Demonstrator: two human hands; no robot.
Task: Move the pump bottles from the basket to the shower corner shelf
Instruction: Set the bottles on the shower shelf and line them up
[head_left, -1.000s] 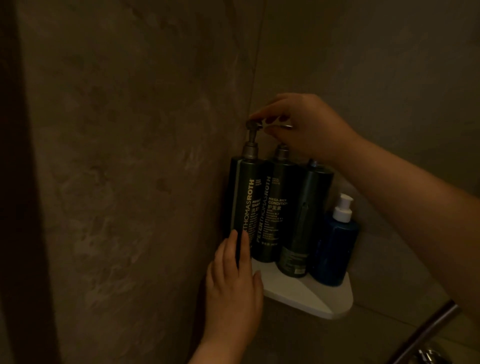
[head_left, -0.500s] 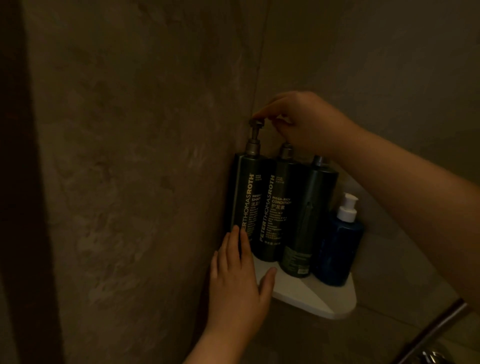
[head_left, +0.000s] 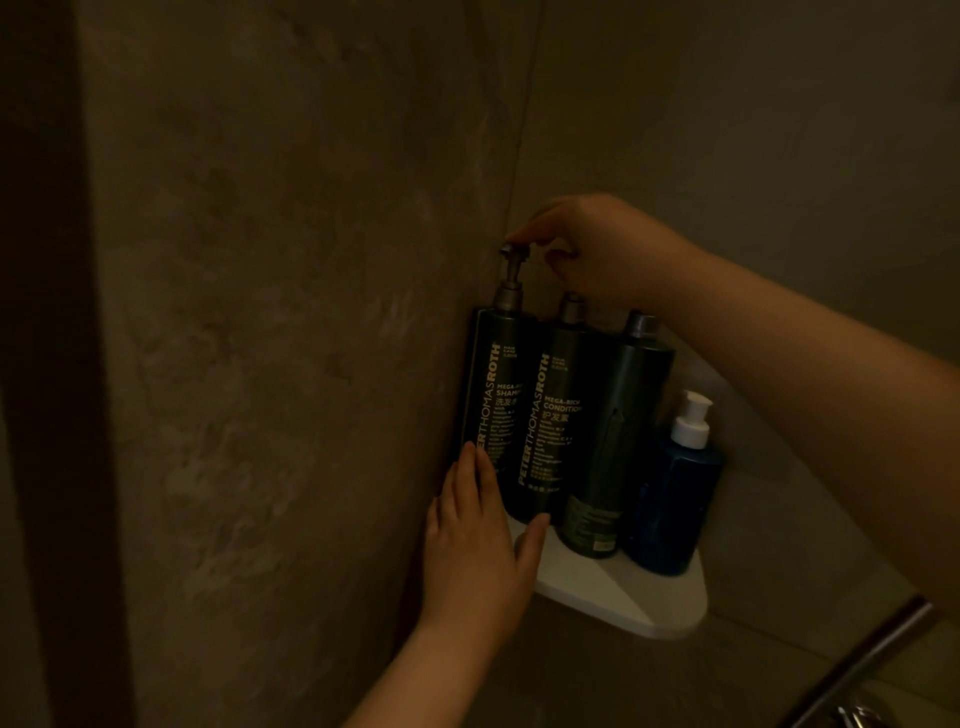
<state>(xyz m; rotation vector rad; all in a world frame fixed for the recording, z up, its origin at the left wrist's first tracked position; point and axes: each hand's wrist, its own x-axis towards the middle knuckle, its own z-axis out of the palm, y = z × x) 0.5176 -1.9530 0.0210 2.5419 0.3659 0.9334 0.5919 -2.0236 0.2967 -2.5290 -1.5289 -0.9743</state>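
Head view: shampoo bottle (head_left: 493, 395) is standing on the corner shelf (head_left: 623, 597), right grip (head_left: 608, 249) seemingly pinching its pump head (head_left: 513, 254), left grip (head_left: 478, 540) pressing flat-fingered against its base; placement is likely finishing, needing gentle release.

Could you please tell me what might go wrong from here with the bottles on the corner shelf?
1. The right hand holds the raised pump head of the shampoo bottle; pressing down might squirt shampoo.
2. Four bottles stand packed together on the small corner shelf; a sideways nudge could push the blue bottle, nearest the outer edge, off. The left hand steadies only the base of the shampoo bottle.
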